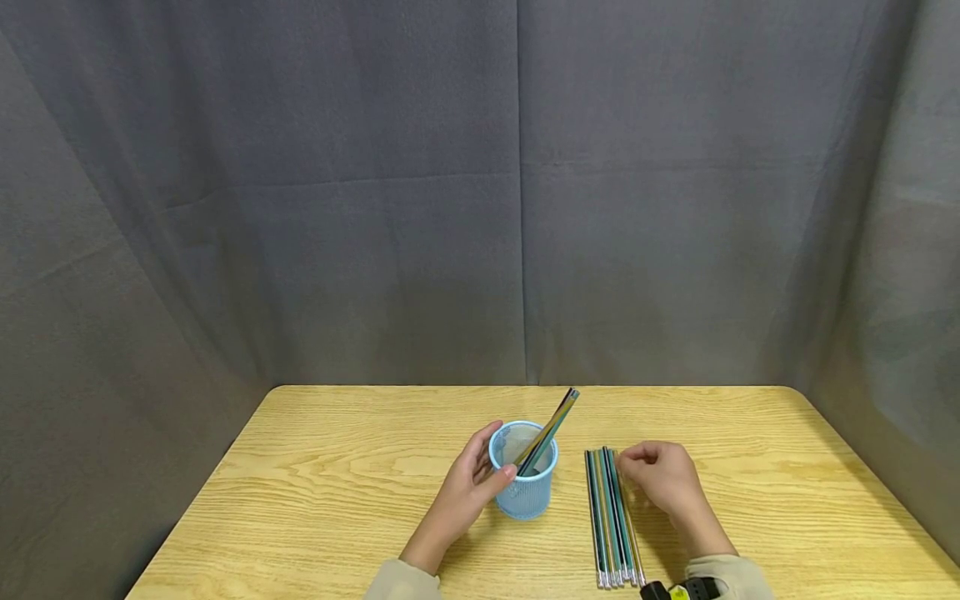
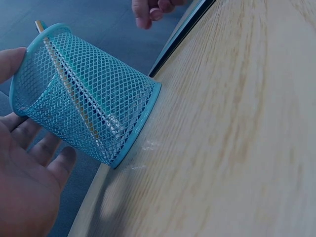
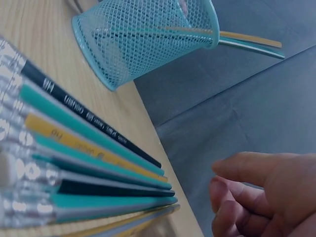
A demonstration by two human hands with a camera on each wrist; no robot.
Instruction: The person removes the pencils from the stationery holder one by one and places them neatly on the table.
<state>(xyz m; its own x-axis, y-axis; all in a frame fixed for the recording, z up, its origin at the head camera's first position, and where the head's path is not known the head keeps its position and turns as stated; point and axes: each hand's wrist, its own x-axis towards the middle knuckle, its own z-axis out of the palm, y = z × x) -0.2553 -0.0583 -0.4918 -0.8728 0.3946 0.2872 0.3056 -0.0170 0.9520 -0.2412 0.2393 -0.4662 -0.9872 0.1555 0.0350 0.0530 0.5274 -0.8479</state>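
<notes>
A light-blue wire-mesh pencil cup [image 1: 523, 497] stands upright near the middle of the table. My left hand [image 1: 467, 492] holds it from the left, thumb at the near rim and fingers around the far side. Inside lean a few pencils [image 1: 550, 432], yellow, green and dark, tilted to the right past the rim. To the right of the cup, several pencils [image 1: 609, 517] lie side by side, their silver ends toward me. My right hand [image 1: 666, 479], fingers bent, hovers at the far end of this row's right side. Between its fingertips [image 3: 224, 167] and the pencils a gap shows in the right wrist view.
The wooden table [image 1: 322, 483] has rounded far corners. Grey cloth [image 1: 375, 250] hangs behind it and at both sides. A dark watch-like device [image 1: 682, 590] sits on my right wrist.
</notes>
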